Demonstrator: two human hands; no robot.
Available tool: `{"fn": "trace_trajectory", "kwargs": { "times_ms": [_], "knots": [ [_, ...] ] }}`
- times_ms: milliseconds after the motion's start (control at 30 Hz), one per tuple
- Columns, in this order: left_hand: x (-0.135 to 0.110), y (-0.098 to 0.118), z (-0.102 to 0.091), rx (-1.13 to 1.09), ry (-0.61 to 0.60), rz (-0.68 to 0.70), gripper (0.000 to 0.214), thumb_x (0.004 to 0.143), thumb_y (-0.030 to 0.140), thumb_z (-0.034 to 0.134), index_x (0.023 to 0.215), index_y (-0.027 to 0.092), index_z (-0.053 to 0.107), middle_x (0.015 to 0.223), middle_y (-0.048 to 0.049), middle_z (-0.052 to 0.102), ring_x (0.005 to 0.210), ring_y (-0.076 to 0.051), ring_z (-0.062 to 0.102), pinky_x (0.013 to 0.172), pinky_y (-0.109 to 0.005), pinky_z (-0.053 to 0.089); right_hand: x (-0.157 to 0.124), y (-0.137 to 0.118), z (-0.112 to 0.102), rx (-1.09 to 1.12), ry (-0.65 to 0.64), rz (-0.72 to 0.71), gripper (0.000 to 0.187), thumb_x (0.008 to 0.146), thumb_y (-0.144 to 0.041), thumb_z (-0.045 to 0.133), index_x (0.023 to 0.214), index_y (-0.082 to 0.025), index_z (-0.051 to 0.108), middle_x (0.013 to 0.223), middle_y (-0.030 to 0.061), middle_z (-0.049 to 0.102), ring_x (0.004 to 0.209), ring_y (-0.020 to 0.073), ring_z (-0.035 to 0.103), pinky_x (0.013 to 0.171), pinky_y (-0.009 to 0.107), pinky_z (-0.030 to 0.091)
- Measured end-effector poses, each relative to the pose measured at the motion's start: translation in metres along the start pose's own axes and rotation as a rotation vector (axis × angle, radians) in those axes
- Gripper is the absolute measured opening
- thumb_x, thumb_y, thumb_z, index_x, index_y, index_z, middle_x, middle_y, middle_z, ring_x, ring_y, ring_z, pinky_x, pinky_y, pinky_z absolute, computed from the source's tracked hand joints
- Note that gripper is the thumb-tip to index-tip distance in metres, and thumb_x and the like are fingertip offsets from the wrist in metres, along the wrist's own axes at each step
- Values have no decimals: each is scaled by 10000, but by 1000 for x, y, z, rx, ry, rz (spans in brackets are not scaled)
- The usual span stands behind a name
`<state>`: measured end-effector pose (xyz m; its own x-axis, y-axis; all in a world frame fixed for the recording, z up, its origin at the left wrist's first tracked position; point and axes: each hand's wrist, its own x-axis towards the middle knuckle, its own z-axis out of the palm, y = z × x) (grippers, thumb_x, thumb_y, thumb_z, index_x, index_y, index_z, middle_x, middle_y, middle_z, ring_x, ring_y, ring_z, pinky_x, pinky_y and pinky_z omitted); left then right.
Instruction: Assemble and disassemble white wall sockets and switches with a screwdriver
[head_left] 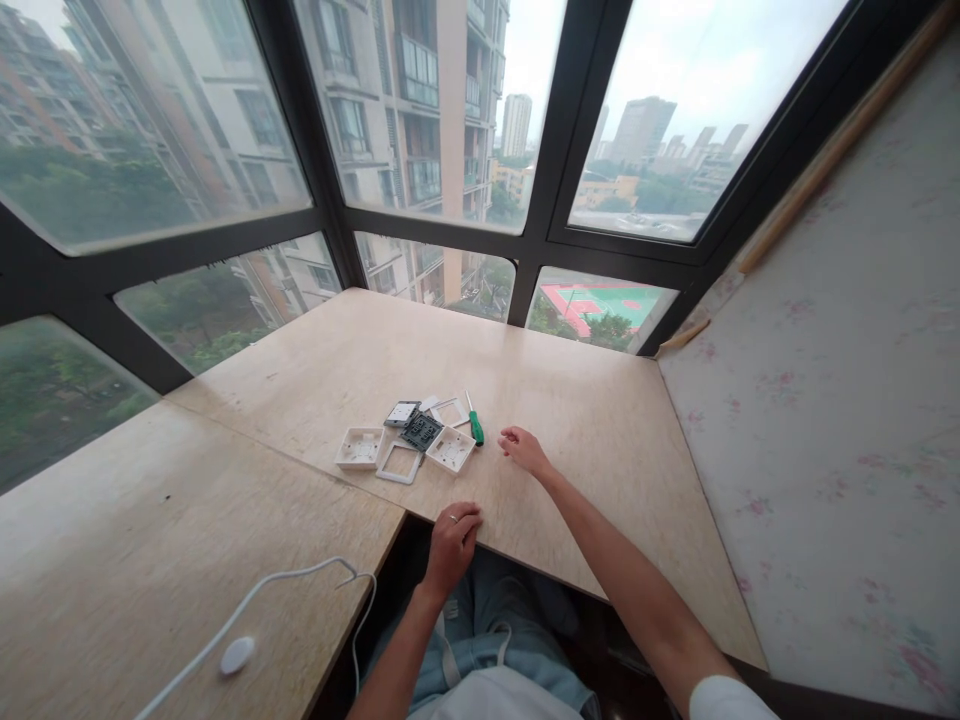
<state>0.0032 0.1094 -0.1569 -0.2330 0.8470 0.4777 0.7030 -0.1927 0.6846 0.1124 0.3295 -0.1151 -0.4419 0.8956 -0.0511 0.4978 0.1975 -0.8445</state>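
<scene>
My left hand (pixel 452 545) rests at the front edge of the tabletop, fingers curled together, with nothing visible in them. Over the surface to the right, my right hand (pixel 523 450) is loosely bent with fingers a little apart and holds nothing. Nearest to it lies a green-handled screwdriver (pixel 477 428), its shaft pointing away from me. Beside that are two white wall-switch back boxes (pixel 450 450), (pixel 360 448), white square frames (pixel 399 463), (pixel 451 411), a dark switch module (pixel 422 431) showing its back, and a switch with a white face (pixel 402 413).
The parts lie on a beige stone-patterned tabletop (pixel 585 400). A white cable (pixel 277 577) and a round white disc (pixel 237 656) are at the lower left. Dark-framed windows (pixel 442 230) border the far side, and a flowered wall (pixel 810 420) stands at the right.
</scene>
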Motion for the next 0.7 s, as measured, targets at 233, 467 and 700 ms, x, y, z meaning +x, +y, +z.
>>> {"fn": "trace_trajectory", "kwargs": {
  "times_ms": [233,467,700],
  "knots": [
    [9,0,5,29,44,-96,206,852,152,502,847,199,702,925,-69,707,919,-229,648,852,-404,503,-122,75,-83,-10,241,3,321,791,-401,539,952,-176,701,905,78,732,821,210,687,768,337,536],
    [40,8,12,29,-93,-220,217,802,172,472,815,198,686,848,-56,705,830,-233,643,790,-373,466,-213,123,-116,-76,638,108,400,814,-478,493,936,-150,688,950,148,717,869,258,664,798,394,526],
    [44,31,38,224,-104,-222,116,765,178,527,778,198,640,764,-31,682,761,-230,619,798,-383,387,-207,131,-113,-107,723,140,375,805,-438,490,912,-145,698,938,143,721,825,243,656,778,363,515]
  ]
}}
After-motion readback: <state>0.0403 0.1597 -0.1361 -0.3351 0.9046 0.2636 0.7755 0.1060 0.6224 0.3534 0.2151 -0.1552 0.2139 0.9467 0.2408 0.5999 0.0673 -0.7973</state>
